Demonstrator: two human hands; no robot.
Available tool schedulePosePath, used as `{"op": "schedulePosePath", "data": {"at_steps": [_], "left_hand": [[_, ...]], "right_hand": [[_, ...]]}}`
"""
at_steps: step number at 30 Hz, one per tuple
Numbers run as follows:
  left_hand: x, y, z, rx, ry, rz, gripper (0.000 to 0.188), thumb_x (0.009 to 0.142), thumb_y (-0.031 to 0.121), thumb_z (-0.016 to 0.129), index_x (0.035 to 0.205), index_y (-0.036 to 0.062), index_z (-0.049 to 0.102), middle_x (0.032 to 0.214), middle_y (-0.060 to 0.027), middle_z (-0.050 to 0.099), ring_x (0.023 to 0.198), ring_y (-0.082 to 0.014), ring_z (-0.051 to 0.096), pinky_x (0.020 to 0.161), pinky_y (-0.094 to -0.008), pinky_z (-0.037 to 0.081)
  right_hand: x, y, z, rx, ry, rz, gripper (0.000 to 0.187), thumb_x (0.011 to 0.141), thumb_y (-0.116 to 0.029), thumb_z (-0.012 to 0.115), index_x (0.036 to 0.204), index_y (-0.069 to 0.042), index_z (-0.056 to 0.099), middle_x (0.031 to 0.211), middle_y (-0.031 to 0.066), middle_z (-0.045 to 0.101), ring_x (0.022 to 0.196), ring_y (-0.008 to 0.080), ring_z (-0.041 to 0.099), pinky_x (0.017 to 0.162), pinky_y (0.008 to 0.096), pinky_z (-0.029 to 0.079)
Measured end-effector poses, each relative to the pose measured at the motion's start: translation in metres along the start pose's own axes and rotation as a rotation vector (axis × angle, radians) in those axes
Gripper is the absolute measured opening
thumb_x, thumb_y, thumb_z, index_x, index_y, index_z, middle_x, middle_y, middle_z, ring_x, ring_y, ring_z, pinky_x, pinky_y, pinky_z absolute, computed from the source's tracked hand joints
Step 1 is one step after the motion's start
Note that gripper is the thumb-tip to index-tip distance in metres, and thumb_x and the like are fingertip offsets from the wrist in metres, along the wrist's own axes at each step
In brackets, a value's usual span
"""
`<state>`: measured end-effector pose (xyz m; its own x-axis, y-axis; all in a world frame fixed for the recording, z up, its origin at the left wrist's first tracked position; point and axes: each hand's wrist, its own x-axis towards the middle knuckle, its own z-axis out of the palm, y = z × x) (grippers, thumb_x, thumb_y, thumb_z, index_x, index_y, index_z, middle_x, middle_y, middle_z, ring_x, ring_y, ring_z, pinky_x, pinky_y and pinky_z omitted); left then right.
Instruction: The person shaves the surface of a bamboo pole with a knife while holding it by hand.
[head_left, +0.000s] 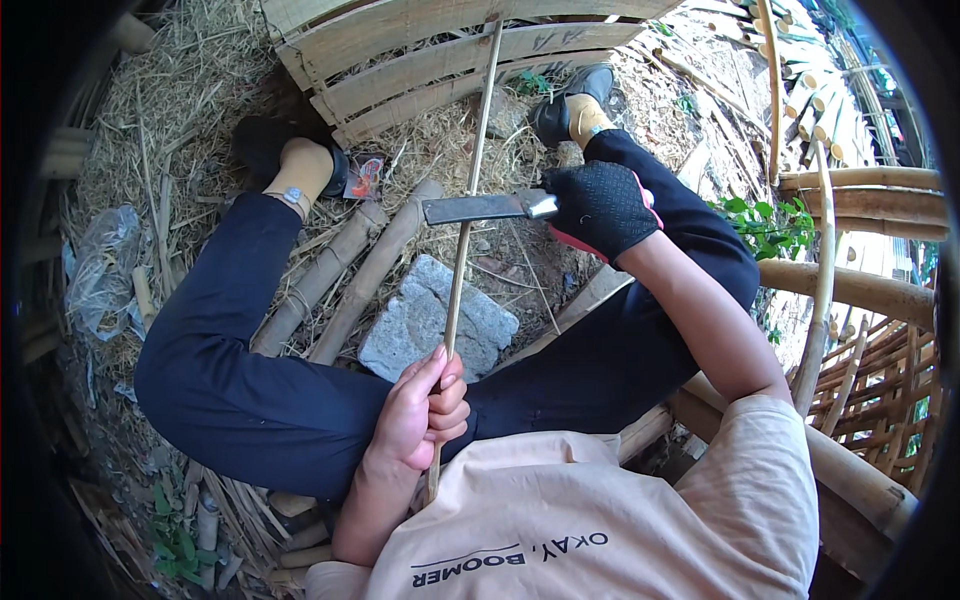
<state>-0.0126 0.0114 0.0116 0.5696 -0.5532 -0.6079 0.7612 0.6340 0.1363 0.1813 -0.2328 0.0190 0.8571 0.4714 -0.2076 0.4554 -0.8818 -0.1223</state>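
My bare left hand (422, 408) is closed around the lower part of a long, thin bamboo strip (483, 130). The strip slants up and slightly right, away from my shirt and over a wooden slatted crate. In a black glove with pink edging, my right hand (603, 210) grips the handle of a knife (475, 209). Its broad grey blade points left and lies across the strip, well above my left hand. Whether the edge bites into the strip, I cannot tell. Below the blade, between my legs, sits a rough grey stone block (430, 318).
The slatted wooden crate (400, 80) stands beyond my feet. Bamboo poles (372, 270) lie beside the stone, and more bamboo rails (850, 285) run along the right. Cut bamboo (815, 105) is stacked at the far right. A clear plastic bag (105, 265) lies on straw at the left.
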Motion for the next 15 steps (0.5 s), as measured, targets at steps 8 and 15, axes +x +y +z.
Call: {"op": "schedulePosePath", "data": {"at_steps": [8, 15], "left_hand": [[-0.002, -0.001, 0.002, 0.024, 0.02, 0.022, 0.034, 0.107, 0.034, 0.036, 0.081, 0.0137, 0.041, 0.054, 0.0085, 0.021, 0.04, -0.0018, 0.016, 0.033, -0.0201, 0.015], [-0.001, 0.0, 0.003, 0.06, 0.033, 0.016, 0.034, 0.107, 0.035, 0.036, 0.081, 0.0139, 0.04, 0.054, 0.0085, 0.021, 0.04, -0.0015, 0.016, 0.033, -0.0201, 0.015]], "right_hand": [[-0.005, 0.001, 0.007, 0.082, 0.067, -0.179, 0.011, 0.073, -0.02, 0.068, 0.082, -0.015, 0.069, 0.067, 0.011, 0.066, 0.065, 0.0322, 0.067, 0.059, 0.0447, 0.051], [-0.019, -0.02, 0.003, 0.155, -0.085, -0.245, 0.015, 0.073, -0.021, 0.069, 0.087, -0.015, 0.071, 0.068, 0.0101, 0.065, 0.067, 0.032, 0.067, 0.06, 0.0433, 0.052]]}}
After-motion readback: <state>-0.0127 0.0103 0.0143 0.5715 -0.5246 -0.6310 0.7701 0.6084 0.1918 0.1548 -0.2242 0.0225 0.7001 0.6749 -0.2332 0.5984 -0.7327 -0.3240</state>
